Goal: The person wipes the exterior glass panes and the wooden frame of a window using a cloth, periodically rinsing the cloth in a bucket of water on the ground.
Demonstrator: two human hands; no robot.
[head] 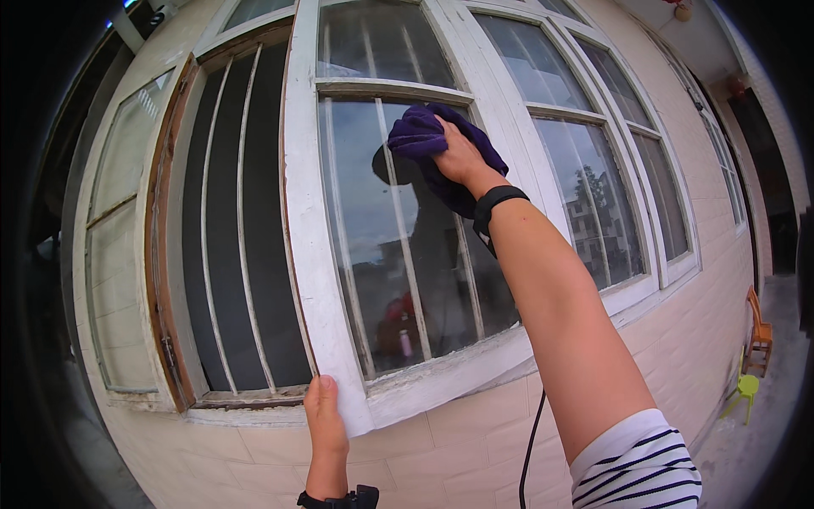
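A bunched purple cloth (420,137) is in my right hand (459,151), pressed near the upper right of the lower glass pane (375,210). Part of the cloth hangs down below the wrist, over the pane's right side. That pane belongs to a white-painted wooden window sash (311,254), which stands out from the wall. Low on the sash's left edge, my left hand (325,407) grips the frame, with the thumb on the front face and the fingers hidden behind. Reflections show in the glass, and upright bars appear through it.
Left of the sash, an opening has white metal bars (245,223). Another sash (121,254) is swung outward at the far left. More window panes (591,191) lie to the right. A black cable (533,445) hangs below. A wooden chair (760,334) and a green stool (745,387) stand at right.
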